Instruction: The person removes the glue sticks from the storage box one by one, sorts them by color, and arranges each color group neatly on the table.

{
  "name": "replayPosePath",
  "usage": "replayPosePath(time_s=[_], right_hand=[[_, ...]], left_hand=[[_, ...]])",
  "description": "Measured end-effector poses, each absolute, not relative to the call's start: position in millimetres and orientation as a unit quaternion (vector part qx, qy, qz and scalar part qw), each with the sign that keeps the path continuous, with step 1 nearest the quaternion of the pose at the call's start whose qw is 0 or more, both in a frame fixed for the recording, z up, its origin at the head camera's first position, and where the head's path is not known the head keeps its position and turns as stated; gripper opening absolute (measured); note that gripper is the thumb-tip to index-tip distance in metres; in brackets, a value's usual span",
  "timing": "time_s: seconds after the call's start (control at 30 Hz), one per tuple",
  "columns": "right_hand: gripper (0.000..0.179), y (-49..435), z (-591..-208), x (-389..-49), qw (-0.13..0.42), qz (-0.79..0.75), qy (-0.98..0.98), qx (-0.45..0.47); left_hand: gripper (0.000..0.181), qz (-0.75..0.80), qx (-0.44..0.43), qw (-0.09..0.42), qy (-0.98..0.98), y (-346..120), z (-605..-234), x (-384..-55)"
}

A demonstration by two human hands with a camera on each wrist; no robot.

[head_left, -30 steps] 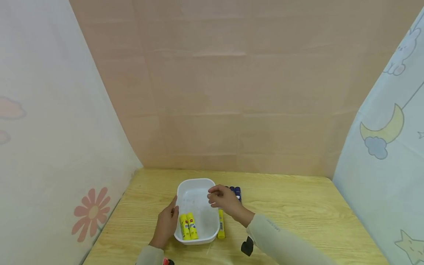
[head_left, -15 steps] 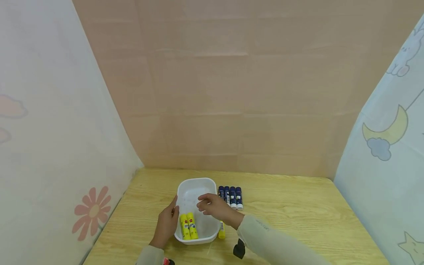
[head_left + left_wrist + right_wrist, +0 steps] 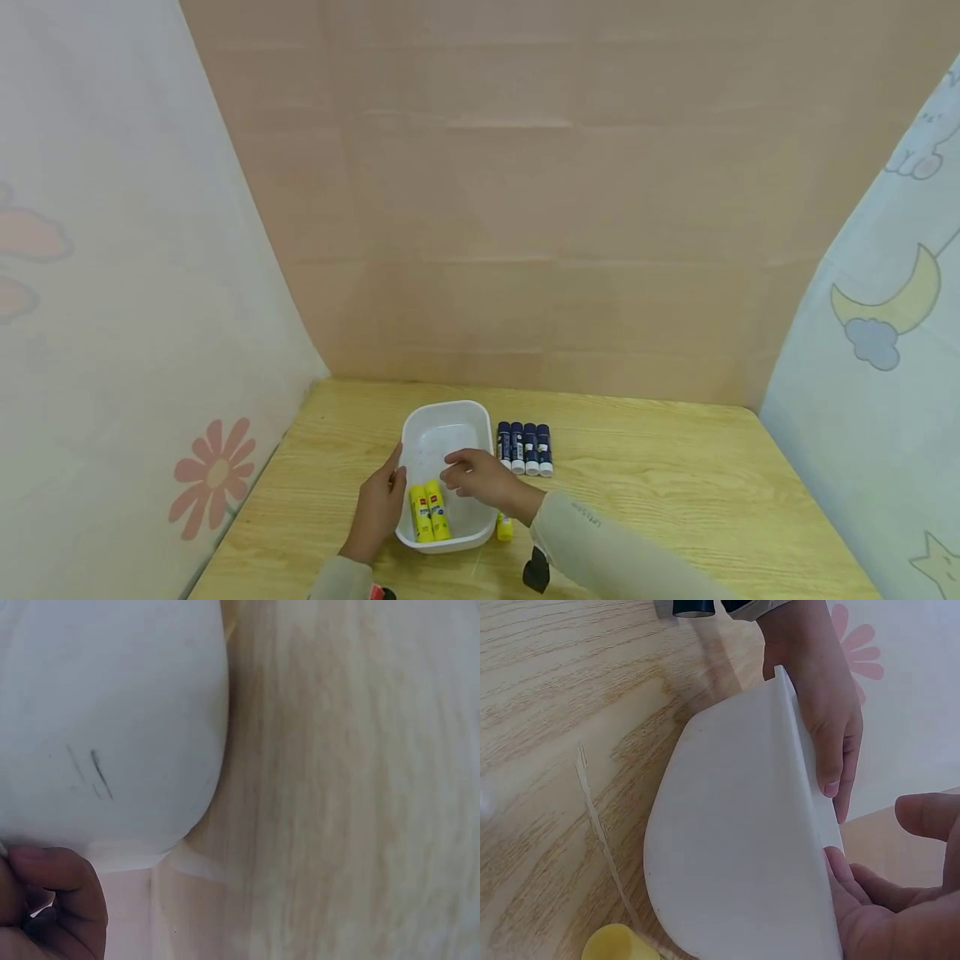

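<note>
A white plastic tub (image 3: 442, 437) stands on the table, with two yellow glue sticks (image 3: 422, 514) lying side by side inside at its near left. My left hand (image 3: 381, 504) grips the tub's left rim, thumb on the inner side. Over the tub's right side is my right hand (image 3: 483, 477), fingers loosely bent and nothing held. In the right wrist view its thumb stands apart from the fingers, which reach past the tub's rim. Another yellow glue stick (image 3: 505, 527) lies outside, right of the tub, partly hidden by the right hand and wrist.
Several dark blue glue sticks (image 3: 517, 446) with white ends lie in a row on the wooden table (image 3: 645, 475), right of the tub. A patterned white cloth (image 3: 135, 358) hangs at the left, another (image 3: 862, 417) at the right. A tan backdrop (image 3: 487, 250) covers the back.
My right hand has moved left and nearer, from the row of blue glue sticks to over the tub, uncovering that row. My left hand keeps its grip on the tub.
</note>
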State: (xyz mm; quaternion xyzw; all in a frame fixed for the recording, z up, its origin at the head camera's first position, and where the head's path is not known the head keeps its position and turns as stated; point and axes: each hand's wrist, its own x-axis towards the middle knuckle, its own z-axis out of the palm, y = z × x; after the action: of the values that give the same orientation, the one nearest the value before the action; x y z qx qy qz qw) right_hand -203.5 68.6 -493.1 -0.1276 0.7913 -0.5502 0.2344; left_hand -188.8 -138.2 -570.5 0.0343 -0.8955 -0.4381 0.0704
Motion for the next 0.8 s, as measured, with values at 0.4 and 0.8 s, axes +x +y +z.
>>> replayPosePath(time_s=[0.4, 0.8], right_hand=[[0.05, 71.0, -503.3, -203.2, 0.247, -0.552, 0.788, -0.116], [0.053, 67.4, -510.7, -204.5, 0.257, -0.51, 0.813, -0.115]], left_hand=[[0.047, -0.446, 0.018, 0.077, -0.891, -133.5, -570.5, -188.9], [0.045, -0.447, 0.004, 0.088, -0.89, -131.0, -568.5, -187.2]])
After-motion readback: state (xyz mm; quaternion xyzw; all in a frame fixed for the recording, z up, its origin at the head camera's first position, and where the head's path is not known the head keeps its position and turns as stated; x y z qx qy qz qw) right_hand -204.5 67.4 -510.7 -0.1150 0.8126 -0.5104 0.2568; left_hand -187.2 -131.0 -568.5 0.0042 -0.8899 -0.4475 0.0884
